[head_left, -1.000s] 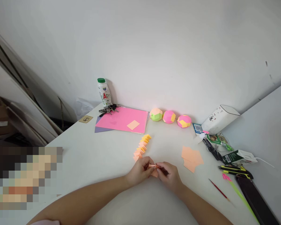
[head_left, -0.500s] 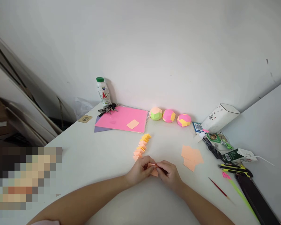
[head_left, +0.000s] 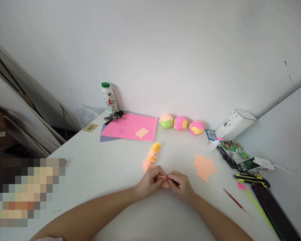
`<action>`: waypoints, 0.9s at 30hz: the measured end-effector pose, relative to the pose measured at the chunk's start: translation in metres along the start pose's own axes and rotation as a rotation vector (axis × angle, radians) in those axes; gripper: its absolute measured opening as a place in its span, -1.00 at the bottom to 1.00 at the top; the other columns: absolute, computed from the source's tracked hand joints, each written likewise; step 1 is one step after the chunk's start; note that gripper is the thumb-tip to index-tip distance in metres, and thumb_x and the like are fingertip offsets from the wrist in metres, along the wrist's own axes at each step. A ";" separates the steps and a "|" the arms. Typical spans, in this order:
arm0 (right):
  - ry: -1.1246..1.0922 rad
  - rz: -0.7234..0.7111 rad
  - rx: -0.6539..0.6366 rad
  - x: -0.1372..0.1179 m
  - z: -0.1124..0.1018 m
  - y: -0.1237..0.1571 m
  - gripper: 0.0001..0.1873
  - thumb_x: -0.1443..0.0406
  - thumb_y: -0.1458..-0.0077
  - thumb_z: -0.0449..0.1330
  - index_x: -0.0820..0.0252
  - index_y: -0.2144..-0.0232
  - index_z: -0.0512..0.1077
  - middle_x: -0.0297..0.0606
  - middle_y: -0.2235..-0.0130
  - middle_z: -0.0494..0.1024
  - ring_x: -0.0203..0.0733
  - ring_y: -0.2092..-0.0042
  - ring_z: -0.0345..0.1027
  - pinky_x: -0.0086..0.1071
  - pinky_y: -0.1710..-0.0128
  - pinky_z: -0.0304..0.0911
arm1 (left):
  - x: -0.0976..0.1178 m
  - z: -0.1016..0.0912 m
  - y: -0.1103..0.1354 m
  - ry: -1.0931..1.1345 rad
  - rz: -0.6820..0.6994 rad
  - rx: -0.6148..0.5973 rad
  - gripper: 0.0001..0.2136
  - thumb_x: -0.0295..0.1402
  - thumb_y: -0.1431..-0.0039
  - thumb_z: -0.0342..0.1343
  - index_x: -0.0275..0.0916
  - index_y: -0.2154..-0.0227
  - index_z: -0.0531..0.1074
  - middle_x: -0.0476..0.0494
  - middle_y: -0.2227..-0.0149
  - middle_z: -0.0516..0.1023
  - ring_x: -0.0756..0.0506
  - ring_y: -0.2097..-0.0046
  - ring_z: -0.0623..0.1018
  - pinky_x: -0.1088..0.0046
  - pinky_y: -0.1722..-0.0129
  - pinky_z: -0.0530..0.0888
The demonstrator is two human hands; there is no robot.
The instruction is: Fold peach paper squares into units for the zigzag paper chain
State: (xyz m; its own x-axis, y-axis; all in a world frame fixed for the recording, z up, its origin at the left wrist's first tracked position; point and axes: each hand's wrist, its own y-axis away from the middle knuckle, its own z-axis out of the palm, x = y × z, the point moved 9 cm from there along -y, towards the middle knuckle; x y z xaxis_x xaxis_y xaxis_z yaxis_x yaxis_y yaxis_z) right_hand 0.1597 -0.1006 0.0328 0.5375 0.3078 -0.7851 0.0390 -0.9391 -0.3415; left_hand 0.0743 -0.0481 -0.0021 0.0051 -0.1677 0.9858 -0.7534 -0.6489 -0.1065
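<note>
Between my hands is a small peach piece of paper (head_left: 165, 184), partly covered by my fingers. My left hand (head_left: 150, 183) is closed, pinching its left side between thumb and fingers. From the right, my right hand (head_left: 181, 188) pinches the paper's upper edge, and the fingertips of both hands nearly meet there. Just beyond my left hand runs a slanting row of folded orange and peach paper pieces (head_left: 152, 157). Several flat peach paper sheets (head_left: 205, 167) lie overlapping to the right of my right hand.
Three paper balls (head_left: 180, 123) line the wall. Left of them lie a pink sheet (head_left: 125, 129), keys (head_left: 114, 116) and a green-capped bottle (head_left: 109, 97). To the right are a thin red brush (head_left: 234, 199), a yellow-black cutter (head_left: 252, 180), a small carton (head_left: 257, 165) and a white box (head_left: 234, 124).
Both hands keep their pinch on the peach paper, with hardly any movement. The whole view has shifted very slightly.
</note>
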 end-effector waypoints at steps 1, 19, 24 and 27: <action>-0.002 0.003 0.007 0.001 -0.001 0.000 -0.74 0.27 -0.17 0.02 0.19 0.40 0.50 -0.27 0.53 0.39 -0.28 0.50 0.25 -0.42 0.51 0.21 | -0.001 0.000 0.000 0.012 -0.006 -0.006 -0.81 -0.26 -0.15 0.02 -0.27 0.47 0.31 0.00 0.45 0.30 0.08 0.51 0.32 0.56 0.55 0.34; -0.009 0.040 0.091 0.003 -0.007 0.003 -0.81 0.29 -0.13 0.08 0.17 0.36 0.50 -0.31 0.59 0.41 -0.27 0.55 0.28 -0.41 0.53 0.25 | -0.009 0.004 0.001 0.153 -0.044 -0.060 -0.79 -0.21 -0.16 0.03 -0.29 0.40 0.36 -0.07 0.42 0.39 0.05 0.49 0.37 0.53 0.54 0.36; 0.014 0.037 0.113 0.002 -0.008 0.003 -0.80 0.30 -0.13 0.07 0.18 0.41 0.49 -0.31 0.60 0.42 -0.29 0.56 0.27 -0.43 0.56 0.23 | -0.006 0.004 0.000 0.129 -0.026 -0.055 -0.78 -0.20 -0.15 0.03 -0.28 0.42 0.34 -0.05 0.40 0.34 0.06 0.49 0.35 0.54 0.54 0.37; 0.034 0.012 0.121 0.001 -0.007 0.004 -0.80 0.31 -0.11 0.06 0.18 0.45 0.47 -0.29 0.57 0.43 -0.30 0.55 0.26 -0.44 0.57 0.20 | -0.001 0.003 0.000 0.106 0.009 -0.046 -0.77 -0.19 -0.15 0.04 -0.28 0.43 0.34 -0.06 0.35 0.30 0.10 0.52 0.32 0.55 0.56 0.36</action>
State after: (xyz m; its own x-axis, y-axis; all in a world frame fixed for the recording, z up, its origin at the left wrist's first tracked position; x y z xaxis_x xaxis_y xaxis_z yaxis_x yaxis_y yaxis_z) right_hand 0.1667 -0.1049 0.0343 0.5653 0.2894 -0.7725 -0.0684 -0.9168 -0.3935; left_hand 0.0765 -0.0503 -0.0033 -0.0693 -0.0925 0.9933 -0.7825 -0.6126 -0.1116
